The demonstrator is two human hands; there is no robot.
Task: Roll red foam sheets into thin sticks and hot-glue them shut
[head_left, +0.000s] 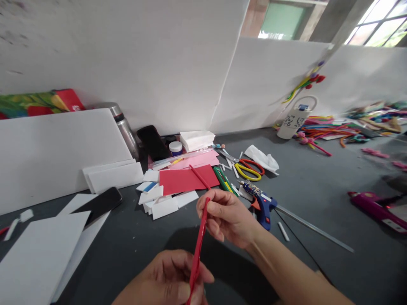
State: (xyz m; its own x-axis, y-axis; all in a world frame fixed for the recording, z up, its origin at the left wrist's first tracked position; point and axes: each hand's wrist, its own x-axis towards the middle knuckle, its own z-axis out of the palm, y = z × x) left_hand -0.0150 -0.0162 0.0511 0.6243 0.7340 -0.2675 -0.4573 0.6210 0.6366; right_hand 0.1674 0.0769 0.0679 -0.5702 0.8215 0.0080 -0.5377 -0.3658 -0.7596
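A narrow red strip [199,242], apparently rolled or folded paper, slants across the middle of the head view between my two hands. Its lower end is pinched by my left hand [170,277], thumb on top, close to the bottom edge. My right hand [230,215] grips its upper end between thumb and fingers. Small pale specks show along the strip. Beyond my right fingertips, a thin red stick [200,177] lies across a sheet of red paper [178,180]. White paper pieces [165,207] surround that sheet.
Right of my hands lie a blue glue gun [265,209] with a long glue stick [314,228], orange-and-yellow scissors [249,171] and a green cutter [225,180]. A magenta glue gun [377,209] is far right. White boards [41,250] and a black phone [104,201] lie left.
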